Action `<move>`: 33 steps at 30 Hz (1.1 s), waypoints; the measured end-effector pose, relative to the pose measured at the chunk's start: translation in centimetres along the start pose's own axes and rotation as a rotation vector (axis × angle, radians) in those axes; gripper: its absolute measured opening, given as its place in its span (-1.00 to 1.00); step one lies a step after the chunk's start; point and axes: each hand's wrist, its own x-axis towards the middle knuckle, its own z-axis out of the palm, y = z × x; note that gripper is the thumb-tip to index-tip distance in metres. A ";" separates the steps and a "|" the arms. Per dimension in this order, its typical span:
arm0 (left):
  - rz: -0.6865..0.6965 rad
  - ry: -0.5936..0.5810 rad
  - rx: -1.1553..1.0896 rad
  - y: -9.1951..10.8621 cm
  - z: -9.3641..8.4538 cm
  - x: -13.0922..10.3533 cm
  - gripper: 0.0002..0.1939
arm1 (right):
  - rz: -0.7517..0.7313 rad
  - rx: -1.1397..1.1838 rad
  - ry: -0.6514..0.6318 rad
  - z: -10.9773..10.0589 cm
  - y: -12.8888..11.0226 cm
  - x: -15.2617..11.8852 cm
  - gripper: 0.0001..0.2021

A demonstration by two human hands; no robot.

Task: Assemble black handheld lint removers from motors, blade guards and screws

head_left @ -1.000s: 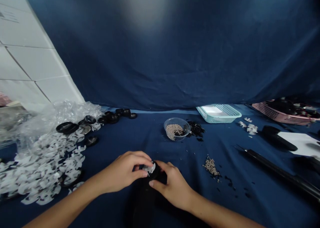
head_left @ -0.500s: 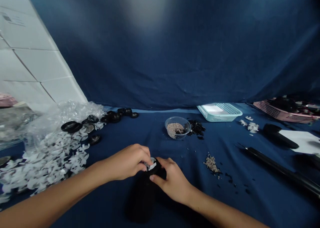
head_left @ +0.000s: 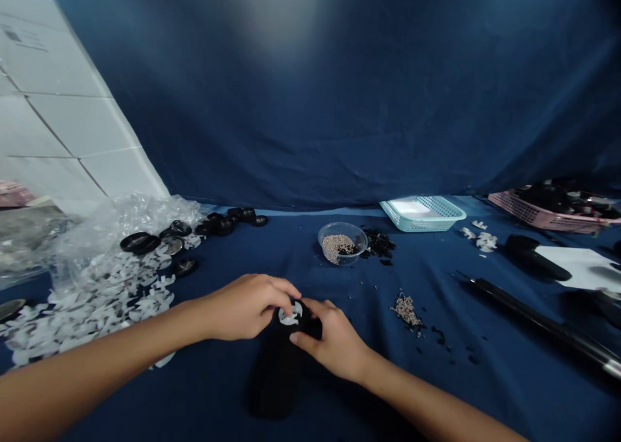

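A black handle-shaped body [head_left: 276, 377] lies on the blue cloth in front of me. At its far rounded end sits a white round plastic piece [head_left: 290, 314] with cut-outs. My left hand [head_left: 250, 306] reaches over from the left, an index fingertip touching the white piece while the thumb stays apart. Fingers and thumb of my right hand [head_left: 337, 342] are wrapped round the far end of the black body, holding it from the right. Dark shadow hides most of the body's outline.
White plastic pieces [head_left: 107, 293] and black round parts [head_left: 140, 243] lie left. A clear bowl [head_left: 361, 251] holds small screws, with more screws [head_left: 406, 309] on the cloth. Rightward are a black screwdriver [head_left: 528, 312], a turquoise basket [head_left: 427, 223] and a pink basket [head_left: 538, 217].
My left fingers have loosened from a pinch on the white piece, which now lies flat in the black end and shows more fully. My right hand keeps its hold.
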 end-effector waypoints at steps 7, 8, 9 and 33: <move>-0.230 0.245 -0.016 0.2 1.6 -3.2 -0.77 | -0.046 0.000 -0.010 -0.3 0.2 -0.6 -0.52; -0.260 0.269 -0.009 -0.1 2.0 -3.9 -0.78 | -0.049 0.000 -0.010 -0.3 0.2 -0.7 -0.59; -0.297 0.297 0.004 -0.6 2.3 -4.8 -0.79 | -0.045 0.000 -0.011 -0.2 0.3 -0.9 -0.64; -0.540 0.490 -0.161 -11.4 -2.9 -5.7 -0.59 | 0.197 0.755 0.021 -1.8 0.9 -2.4 -0.39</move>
